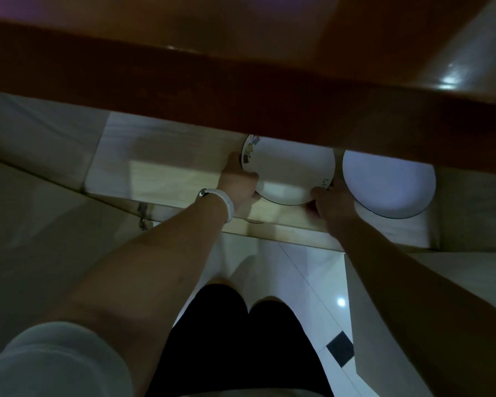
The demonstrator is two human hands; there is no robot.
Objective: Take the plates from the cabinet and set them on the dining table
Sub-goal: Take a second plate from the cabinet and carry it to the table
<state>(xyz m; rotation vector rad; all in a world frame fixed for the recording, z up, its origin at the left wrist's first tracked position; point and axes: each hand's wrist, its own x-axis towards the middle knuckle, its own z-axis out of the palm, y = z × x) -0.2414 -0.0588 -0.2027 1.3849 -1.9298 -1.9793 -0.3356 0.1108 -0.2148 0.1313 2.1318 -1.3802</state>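
A white plate with a dark rim and small printed motifs [288,170] sits on the pale shelf [166,179] inside the low cabinet. My left hand [239,183] grips its left edge, thumb on top. My right hand [331,200] holds its lower right edge. A plain white plate [390,184] lies just to the right of it on the same shelf, untouched. The far halves of both plates are hidden under the brown countertop [241,90].
The brown countertop overhangs the cabinet opening right above the plates. An open cabinet door [35,230] stands at the left and another [390,325] at the right. Glossy white floor tiles [298,282] lie below, with my legs in dark shorts.
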